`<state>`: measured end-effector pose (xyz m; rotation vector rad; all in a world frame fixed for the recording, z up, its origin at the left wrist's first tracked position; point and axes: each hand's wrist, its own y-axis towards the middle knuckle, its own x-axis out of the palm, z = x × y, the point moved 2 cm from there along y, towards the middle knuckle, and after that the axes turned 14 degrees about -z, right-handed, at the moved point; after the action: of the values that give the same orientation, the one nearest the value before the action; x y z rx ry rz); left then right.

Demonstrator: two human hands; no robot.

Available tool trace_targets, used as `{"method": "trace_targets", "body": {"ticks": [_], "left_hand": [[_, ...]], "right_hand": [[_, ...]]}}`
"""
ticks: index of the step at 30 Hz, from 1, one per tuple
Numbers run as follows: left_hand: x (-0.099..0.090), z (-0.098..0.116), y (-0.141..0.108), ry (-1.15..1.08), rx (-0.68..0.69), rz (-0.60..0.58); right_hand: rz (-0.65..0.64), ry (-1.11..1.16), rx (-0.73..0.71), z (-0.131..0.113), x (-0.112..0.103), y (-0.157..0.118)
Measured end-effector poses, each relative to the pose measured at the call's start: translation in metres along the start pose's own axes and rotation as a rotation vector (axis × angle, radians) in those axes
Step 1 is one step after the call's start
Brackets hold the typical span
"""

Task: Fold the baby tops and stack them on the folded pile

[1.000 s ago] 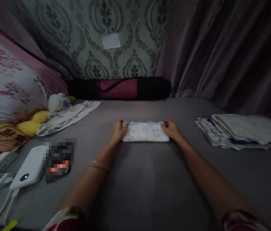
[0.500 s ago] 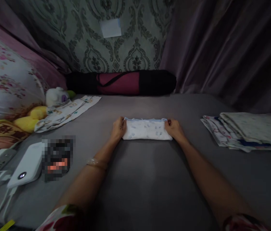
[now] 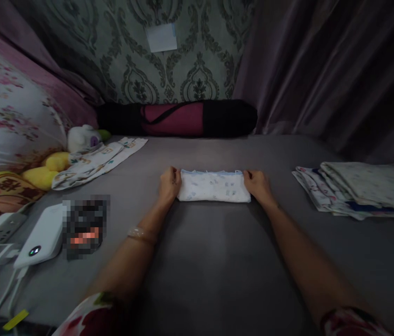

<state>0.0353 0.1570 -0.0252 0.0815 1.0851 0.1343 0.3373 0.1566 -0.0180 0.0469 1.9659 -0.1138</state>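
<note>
A white cloth (image 3: pixel 214 186) with small pale blue prints and a blue trimmed far edge lies folded into a long rectangle on the grey bedsheet (image 3: pixel 210 252). My left hand (image 3: pixel 169 185) has its fingers closed at the cloth's left end, near the upper corner. At the opposite end, my right hand (image 3: pixel 257 186) is closed round the upper right corner. Both fingertips are partly hidden behind the knuckles. A clear bracelet (image 3: pixel 141 234) circles my left wrist.
A stack of folded cloths (image 3: pixel 368 189) lies right. On the left are a patterned cloth (image 3: pixel 99 163), plush toys (image 3: pixel 43 177), a white power bank (image 3: pixel 41 238) with cables, a power strip (image 3: pixel 3 233) and a blurred-out item (image 3: pixel 85 228). A black and maroon bag (image 3: pixel 172 119) lies along the wall.
The hands keep hold of the cloth's two ends and have drawn slightly outward. The cloth stays in nearly the same place, and the view has shifted a little.
</note>
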Motion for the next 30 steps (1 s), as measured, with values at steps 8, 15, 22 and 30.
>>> {"method": "trace_targets", "body": {"ticks": [8,15,22,30], "left_hand": [[0.0,0.071,-0.056,0.221,0.486,-0.059],[0.026,0.07,-0.061,0.331,0.431,-0.222],[0.03,0.064,-0.051,0.36,0.405,-0.302],[0.034,0.058,-0.046,0.314,0.276,-0.399]], "right_hand": [[0.004,-0.224,-0.486,-0.075,0.012,-0.048],[-0.213,-0.287,-0.531,-0.078,0.034,-0.056],[-0.2,-0.319,-0.548,-0.073,0.038,-0.05],[-0.281,-0.259,-0.501,-0.069,0.043,-0.046]]}}
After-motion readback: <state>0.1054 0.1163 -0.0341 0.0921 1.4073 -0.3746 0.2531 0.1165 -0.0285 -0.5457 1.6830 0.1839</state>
